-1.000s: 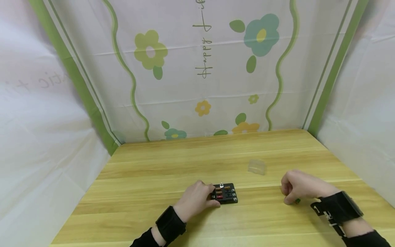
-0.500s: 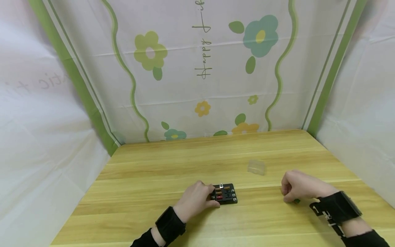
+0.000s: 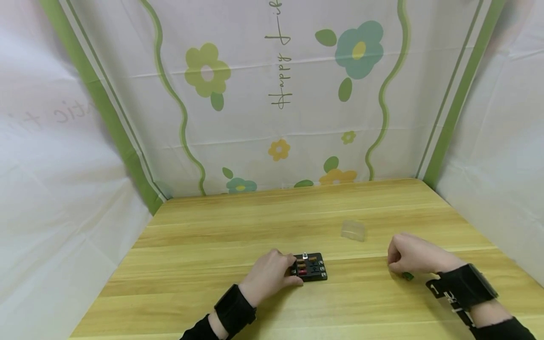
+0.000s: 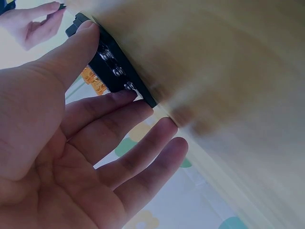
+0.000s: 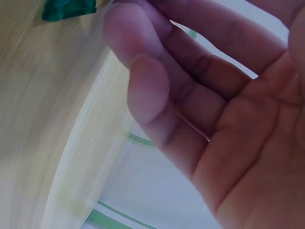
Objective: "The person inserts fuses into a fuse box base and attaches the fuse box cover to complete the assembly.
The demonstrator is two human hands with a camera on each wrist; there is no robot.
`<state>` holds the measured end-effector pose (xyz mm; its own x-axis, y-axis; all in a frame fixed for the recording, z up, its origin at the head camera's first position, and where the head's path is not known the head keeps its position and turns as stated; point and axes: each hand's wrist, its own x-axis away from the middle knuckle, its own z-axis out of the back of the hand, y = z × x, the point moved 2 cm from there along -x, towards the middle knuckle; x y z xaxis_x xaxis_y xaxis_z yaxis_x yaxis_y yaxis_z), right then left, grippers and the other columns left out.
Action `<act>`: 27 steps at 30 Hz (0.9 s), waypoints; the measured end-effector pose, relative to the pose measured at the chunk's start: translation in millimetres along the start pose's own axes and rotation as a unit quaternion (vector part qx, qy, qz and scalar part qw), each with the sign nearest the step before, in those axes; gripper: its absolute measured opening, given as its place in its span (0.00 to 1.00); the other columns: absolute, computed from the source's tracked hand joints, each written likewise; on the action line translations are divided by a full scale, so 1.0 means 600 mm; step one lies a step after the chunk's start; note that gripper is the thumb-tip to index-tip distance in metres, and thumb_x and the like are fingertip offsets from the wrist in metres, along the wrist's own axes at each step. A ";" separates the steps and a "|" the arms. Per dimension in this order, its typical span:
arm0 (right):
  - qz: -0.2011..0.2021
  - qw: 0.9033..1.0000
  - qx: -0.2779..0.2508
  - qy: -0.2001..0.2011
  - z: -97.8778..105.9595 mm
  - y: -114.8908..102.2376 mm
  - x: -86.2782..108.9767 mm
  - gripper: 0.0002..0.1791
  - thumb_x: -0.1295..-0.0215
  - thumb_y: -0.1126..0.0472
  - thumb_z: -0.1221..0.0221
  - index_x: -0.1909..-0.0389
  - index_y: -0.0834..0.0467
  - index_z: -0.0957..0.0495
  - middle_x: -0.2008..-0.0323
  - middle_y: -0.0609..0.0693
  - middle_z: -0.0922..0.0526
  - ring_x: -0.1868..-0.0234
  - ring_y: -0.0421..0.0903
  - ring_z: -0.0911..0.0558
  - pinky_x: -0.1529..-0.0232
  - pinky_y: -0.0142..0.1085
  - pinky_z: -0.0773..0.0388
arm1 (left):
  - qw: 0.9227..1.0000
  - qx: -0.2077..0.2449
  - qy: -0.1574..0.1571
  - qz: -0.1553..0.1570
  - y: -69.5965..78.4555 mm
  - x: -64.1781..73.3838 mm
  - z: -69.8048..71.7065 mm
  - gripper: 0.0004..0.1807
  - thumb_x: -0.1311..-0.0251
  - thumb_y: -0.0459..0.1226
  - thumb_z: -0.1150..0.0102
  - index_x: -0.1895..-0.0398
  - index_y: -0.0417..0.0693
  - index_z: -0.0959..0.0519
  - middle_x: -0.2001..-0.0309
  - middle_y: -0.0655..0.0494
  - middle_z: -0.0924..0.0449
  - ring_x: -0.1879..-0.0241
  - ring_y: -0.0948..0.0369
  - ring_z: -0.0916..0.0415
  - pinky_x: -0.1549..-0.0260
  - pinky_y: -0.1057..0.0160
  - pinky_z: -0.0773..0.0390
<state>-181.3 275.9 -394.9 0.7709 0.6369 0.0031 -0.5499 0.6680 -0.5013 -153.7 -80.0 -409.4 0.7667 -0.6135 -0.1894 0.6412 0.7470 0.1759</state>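
At the middle of the table a black fuse block [image 3: 314,269] lies with brown-orange and red blade fuses [image 3: 302,271] in it. My left hand [image 3: 269,273] grips the block's left end, thumb on the near side and fingertips on the far side. In the left wrist view, thumb and two fingers span the block [image 4: 112,59], and the other fingers extend beside it. To the right, my right hand [image 3: 414,255] bends down to the tabletop. A small green translucent blade fuse [image 5: 69,8] is at its fingertips, partly hidden from the head view, and appears pinched.
A clear plastic cover [image 3: 353,230] lies on the wooden table [image 3: 238,222] behind and between the hands. White cloth with printed flowers [image 3: 280,94] hangs at the back, and white cloth walls stand on both sides.
My right thumb has shifted slightly up and away from me, and the green fuse under that hand has tilted a little. The left hand and fuse block have stayed put.
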 end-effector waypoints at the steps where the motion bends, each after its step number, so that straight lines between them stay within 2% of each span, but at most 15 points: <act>1: 0.001 1.000 0.003 0.003 0.000 0.000 0.000 0.17 0.47 0.70 0.36 0.85 0.44 0.18 0.88 0.31 0.28 0.86 0.31 0.39 0.82 0.30 0.37 | 1.000 -0.001 0.000 0.000 0.000 0.000 0.000 0.18 0.46 0.55 0.31 0.69 0.51 0.20 0.81 0.67 0.33 0.78 0.67 0.38 0.78 0.69 0.39; 6: 0.001 1.000 0.009 0.012 0.001 0.000 0.000 0.18 0.45 0.70 0.36 0.85 0.44 0.19 0.88 0.32 0.28 0.86 0.31 0.38 0.80 0.31 0.34 | 1.000 -0.001 -0.001 0.003 0.002 0.002 0.001 0.18 0.47 0.55 0.31 0.69 0.52 0.21 0.81 0.67 0.34 0.78 0.67 0.38 0.78 0.69 0.39; 12: 0.003 1.000 0.018 0.018 0.001 -0.001 0.000 0.18 0.42 0.69 0.36 0.85 0.44 0.19 0.88 0.30 0.31 0.86 0.31 0.39 0.81 0.30 0.36 | 1.000 -0.001 0.000 0.002 0.002 0.002 0.002 0.18 0.47 0.54 0.31 0.70 0.51 0.21 0.80 0.67 0.32 0.77 0.66 0.37 0.77 0.68 0.38; 19: 0.027 0.998 0.043 0.048 0.003 -0.003 -0.002 0.20 0.39 0.70 0.37 0.86 0.46 0.25 0.86 0.32 0.36 0.83 0.31 0.41 0.79 0.30 0.39 | 1.000 -0.001 0.002 0.002 0.002 0.002 0.002 0.18 0.47 0.54 0.31 0.69 0.50 0.20 0.80 0.66 0.32 0.78 0.67 0.38 0.77 0.69 0.39; 21: 0.028 0.996 0.057 0.062 0.006 -0.003 -0.003 0.20 0.39 0.71 0.37 0.85 0.47 0.24 0.84 0.33 0.33 0.82 0.31 0.39 0.77 0.31 0.37 | 1.000 -0.001 0.002 0.001 0.002 0.002 0.002 0.19 0.47 0.54 0.31 0.69 0.50 0.20 0.80 0.67 0.32 0.78 0.67 0.38 0.77 0.69 0.39; 27: 0.021 0.992 0.085 0.093 0.011 -0.001 -0.006 0.16 0.40 0.72 0.36 0.76 0.45 0.16 0.72 0.36 0.19 0.73 0.32 0.26 0.71 0.34 0.26 | 1.000 -0.002 0.007 -0.005 0.002 0.001 0.002 0.18 0.47 0.54 0.31 0.69 0.51 0.20 0.81 0.67 0.34 0.78 0.67 0.38 0.78 0.69 0.40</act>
<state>-186.1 275.7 -388.7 0.7837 0.5939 -0.1818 -0.6165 0.7082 -0.3440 -152.6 -79.9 -408.5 0.7600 -0.6171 -0.2040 0.6483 0.7423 0.1697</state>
